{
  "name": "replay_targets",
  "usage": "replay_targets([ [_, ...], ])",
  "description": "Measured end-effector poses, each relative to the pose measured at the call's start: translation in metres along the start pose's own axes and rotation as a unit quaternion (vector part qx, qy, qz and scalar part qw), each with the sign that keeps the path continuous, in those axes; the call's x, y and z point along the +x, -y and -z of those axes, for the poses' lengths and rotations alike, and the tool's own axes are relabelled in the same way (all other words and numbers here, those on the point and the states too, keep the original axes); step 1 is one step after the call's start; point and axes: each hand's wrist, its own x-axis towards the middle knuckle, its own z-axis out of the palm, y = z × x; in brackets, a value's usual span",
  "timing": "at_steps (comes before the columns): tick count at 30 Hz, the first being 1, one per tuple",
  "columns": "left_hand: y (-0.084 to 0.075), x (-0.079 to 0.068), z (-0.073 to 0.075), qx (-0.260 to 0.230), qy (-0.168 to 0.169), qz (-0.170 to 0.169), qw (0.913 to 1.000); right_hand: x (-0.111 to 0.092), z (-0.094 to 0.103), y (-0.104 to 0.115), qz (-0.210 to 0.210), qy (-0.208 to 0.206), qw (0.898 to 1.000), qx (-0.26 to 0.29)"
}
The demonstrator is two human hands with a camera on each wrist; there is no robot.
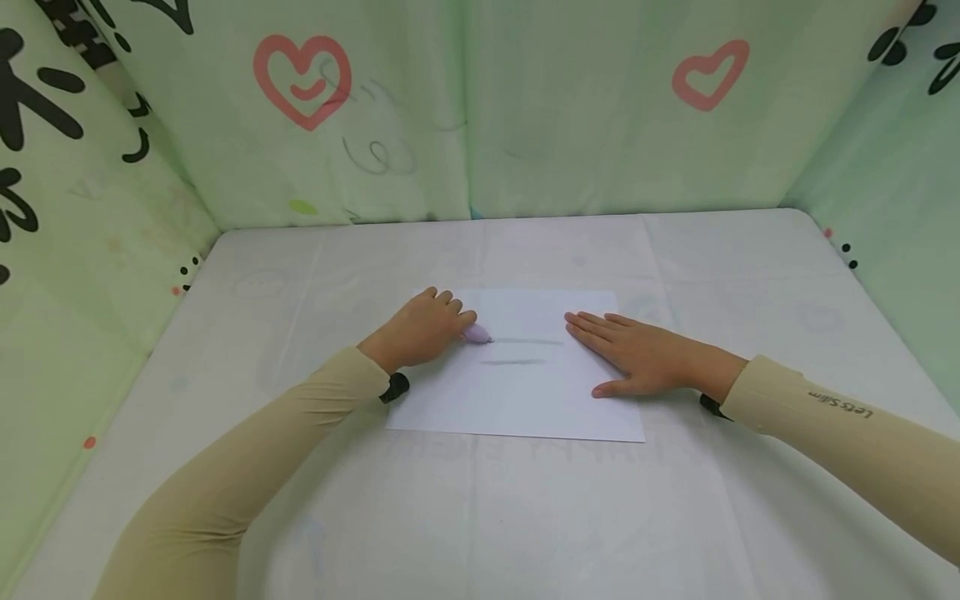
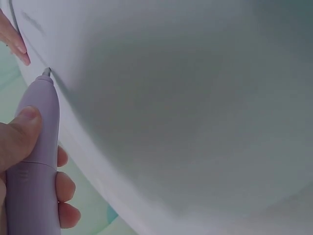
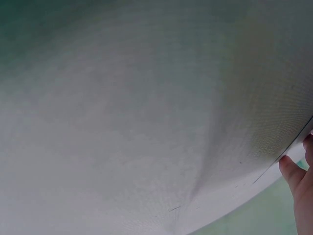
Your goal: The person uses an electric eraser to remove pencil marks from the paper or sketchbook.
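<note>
My left hand (image 1: 423,332) grips a lavender electric eraser (image 1: 477,334), a thick pen-like barrel with a narrow grey tip. In the left wrist view, the thumb presses along one side of the eraser (image 2: 33,181) and fingertips wrap round the other. Its tip meets the white paper (image 1: 517,408) at the left end of the upper of two faint, smudged grey lines (image 1: 513,362). Flat on the sheet's right side rests my right hand (image 1: 637,354), fingers straight and thumb spread. Only a few of its fingertips (image 3: 288,166) show at the edge of the right wrist view.
A white cloth with faint creases covers the table (image 1: 480,517). Green curtains (image 1: 570,142) with hearts and black figures enclose its back and both sides. Dark wrist straps (image 1: 395,387) show below the beige sleeves (image 1: 247,475).
</note>
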Motion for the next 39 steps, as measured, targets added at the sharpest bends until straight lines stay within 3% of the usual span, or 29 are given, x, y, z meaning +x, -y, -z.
replay_targets([
  [12, -0.001, 0.0011, 0.0004, 0.002, -0.005, -0.006, 1.0, 0.0009, 0.0005, 0.0001, -0.004, 0.006, 1.0, 0.003],
  [39, -0.0041, 0.0032, 0.0041, 0.024, 0.037, 0.006, 0.999, 0.0001, -0.0013, -0.0019, 0.002, 0.0, 1.0, 0.005],
])
